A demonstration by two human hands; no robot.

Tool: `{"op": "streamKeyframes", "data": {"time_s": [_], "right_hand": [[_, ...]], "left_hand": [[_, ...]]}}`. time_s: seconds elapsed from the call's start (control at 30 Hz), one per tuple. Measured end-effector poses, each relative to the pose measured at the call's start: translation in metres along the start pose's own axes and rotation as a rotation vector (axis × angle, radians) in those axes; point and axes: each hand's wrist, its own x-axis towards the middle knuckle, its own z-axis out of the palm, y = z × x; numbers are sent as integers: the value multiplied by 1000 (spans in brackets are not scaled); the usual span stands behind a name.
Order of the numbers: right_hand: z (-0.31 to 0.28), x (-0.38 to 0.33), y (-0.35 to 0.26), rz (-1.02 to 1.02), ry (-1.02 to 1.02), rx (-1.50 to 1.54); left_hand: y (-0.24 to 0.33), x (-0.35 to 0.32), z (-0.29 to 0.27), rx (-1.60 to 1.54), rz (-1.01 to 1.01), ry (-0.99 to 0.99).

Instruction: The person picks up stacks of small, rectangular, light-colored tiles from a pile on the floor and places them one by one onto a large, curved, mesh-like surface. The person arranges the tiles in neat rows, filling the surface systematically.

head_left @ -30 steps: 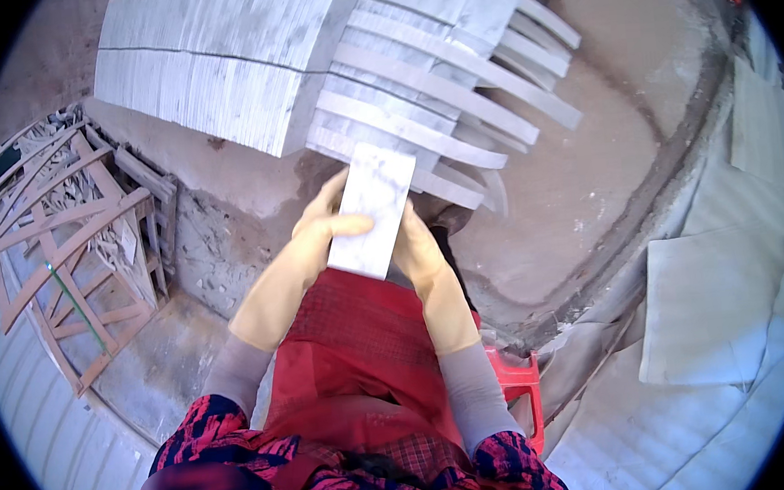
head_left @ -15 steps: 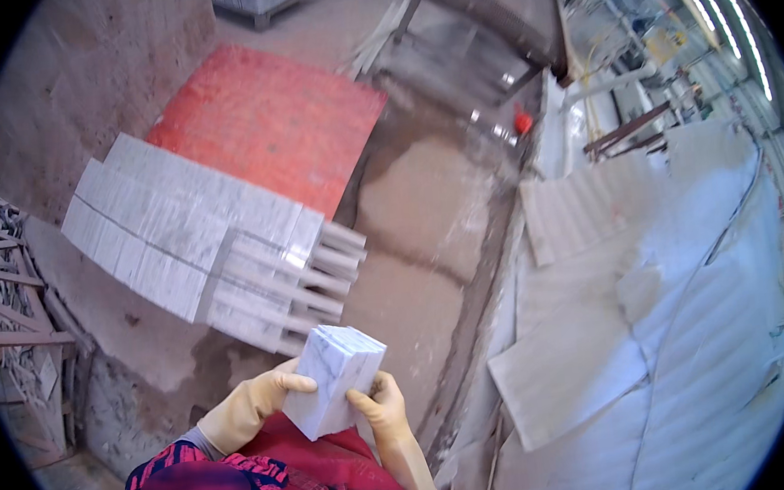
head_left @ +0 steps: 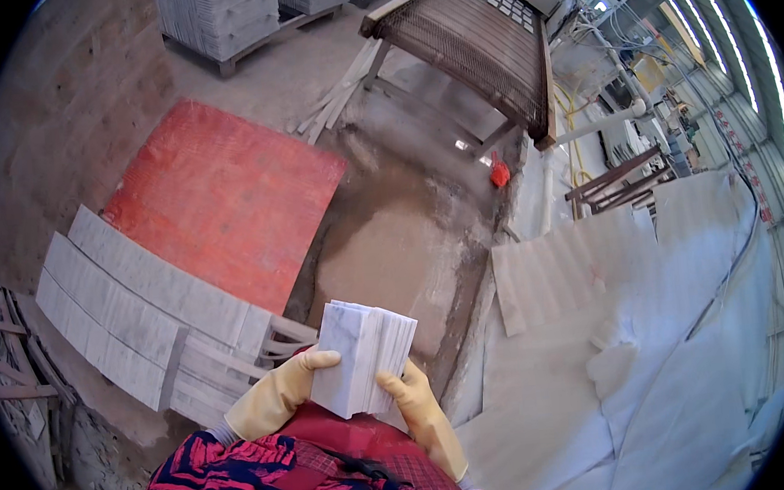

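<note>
In front of my body I hold a block of several white marble tiles [head_left: 364, 358] with grey veins, stood on end, their thin edges facing right. My left hand [head_left: 284, 392], in a cream rubber glove, grips the block's left side with the thumb over its face. My right hand [head_left: 409, 398], gloved alike, closes on the lower right part, its thumb against the tile edges. Both hands' other fingers are partly hidden behind the tiles. Just beyond my left hand lie long rows of light grey-white tiles [head_left: 129, 298] packed edge to edge.
A worn red board [head_left: 228, 203] adjoins the rows. Farther off stands a roller conveyor [head_left: 459, 42] carrying small tiles. Grey stacks [head_left: 218, 24] sit on pallets at the back. Pale sheeting [head_left: 549, 371] covers the right side. A wooden rack [head_left: 21, 385] is at far left.
The tile block has turned in my hands, so more of its stacked edges show. My view has shifted, with the conveyor and pallet stacks now more fully visible.
</note>
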Motion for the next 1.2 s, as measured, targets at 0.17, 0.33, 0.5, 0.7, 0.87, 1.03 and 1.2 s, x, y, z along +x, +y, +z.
{"op": "streamKeyframes", "data": {"time_s": [0.17, 0.33, 0.5, 0.7, 0.87, 1.03, 1.2], "right_hand": [[-43, 99, -125, -71, -110, 85], [-102, 197, -213, -71, -59, 143], [-180, 315, -291, -129, -55, 117], [-241, 437, -410, -83, -172, 86], [-261, 521, -455, -17, -235, -14], [-255, 573, -474, -3, -228, 59], [-248, 627, -498, -29, -207, 38]], "left_hand": [[98, 99, 76, 193, 123, 42], [170, 218, 116, 225, 191, -3], [235, 353, 146, 167, 304, 44], [322, 476, 186, 86, 314, 78], [366, 519, 227, 86, 404, 214], [403, 556, 229, 90, 461, 276], [452, 578, 237, 17, 454, 272]]}}
